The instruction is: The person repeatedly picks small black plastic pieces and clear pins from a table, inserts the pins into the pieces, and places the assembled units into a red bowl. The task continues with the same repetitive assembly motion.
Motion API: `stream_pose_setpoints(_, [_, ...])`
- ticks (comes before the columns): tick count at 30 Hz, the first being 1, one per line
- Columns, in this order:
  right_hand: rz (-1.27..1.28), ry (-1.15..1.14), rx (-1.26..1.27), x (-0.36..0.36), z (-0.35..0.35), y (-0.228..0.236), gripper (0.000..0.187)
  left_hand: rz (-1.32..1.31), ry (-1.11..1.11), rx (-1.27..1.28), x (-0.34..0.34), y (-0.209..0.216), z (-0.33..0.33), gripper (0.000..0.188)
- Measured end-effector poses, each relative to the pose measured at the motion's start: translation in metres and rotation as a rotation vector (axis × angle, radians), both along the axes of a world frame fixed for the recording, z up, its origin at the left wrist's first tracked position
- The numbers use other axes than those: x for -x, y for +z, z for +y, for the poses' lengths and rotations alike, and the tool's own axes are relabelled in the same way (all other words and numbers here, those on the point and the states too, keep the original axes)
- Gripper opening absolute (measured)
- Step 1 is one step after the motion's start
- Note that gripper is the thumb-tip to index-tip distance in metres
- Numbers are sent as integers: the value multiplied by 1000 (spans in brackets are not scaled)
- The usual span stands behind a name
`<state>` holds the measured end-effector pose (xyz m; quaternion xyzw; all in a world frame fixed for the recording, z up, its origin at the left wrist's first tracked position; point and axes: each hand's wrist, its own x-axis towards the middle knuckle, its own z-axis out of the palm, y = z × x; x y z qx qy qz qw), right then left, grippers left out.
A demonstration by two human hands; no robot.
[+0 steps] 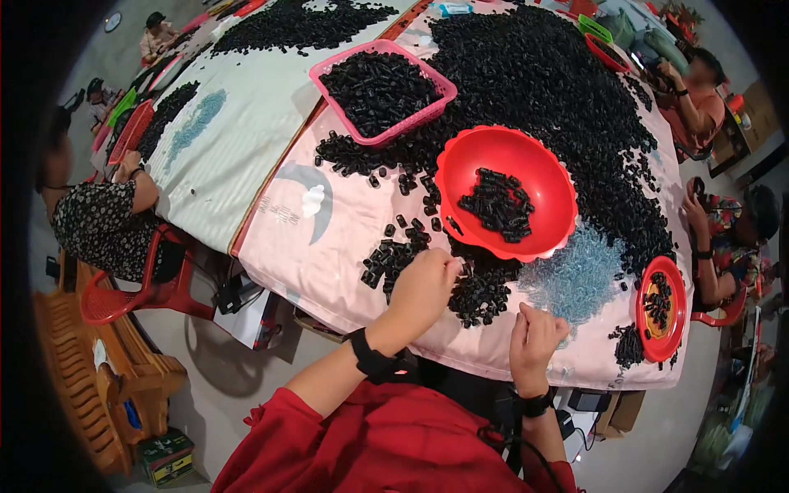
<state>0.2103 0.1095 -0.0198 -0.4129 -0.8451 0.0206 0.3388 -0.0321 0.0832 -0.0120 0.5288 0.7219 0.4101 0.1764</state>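
Note:
My left hand [423, 286] is closed over the near edge of the pink cloth, its fingertips together between a small heap of short black plastic tubes [390, 264] and another cluster of black tubes [479, 300]. What it pinches is hidden. Further right, my right hand [536, 338] is closed too, thumb against fingers, just short of a pile of small clear bluish pieces [579, 275]; I cannot make out anything in it. Beyond both hands stands a red scalloped bowl [542, 177] with black tubular parts [497, 204] inside.
A pink basket [448, 89] full of black parts stands behind the bowl, beside a large black heap [526, 66]. At the right edge lies a red oval tray [677, 283]. People sit around, one at left [107, 193] by a red chair [115, 300]. A wooden bench [74, 353] stands lower left.

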Motion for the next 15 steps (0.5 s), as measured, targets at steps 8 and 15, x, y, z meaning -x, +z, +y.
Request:
stream_pose_setpoints(8, [68, -8, 21, -4, 2, -11, 20, -1074, -339, 470, 14, 32, -26, 29])
stream_pose_setpoints(15, [49, 30, 99, -4, -2, -1, 14, -1203, -596, 665, -5, 9, -41, 21])
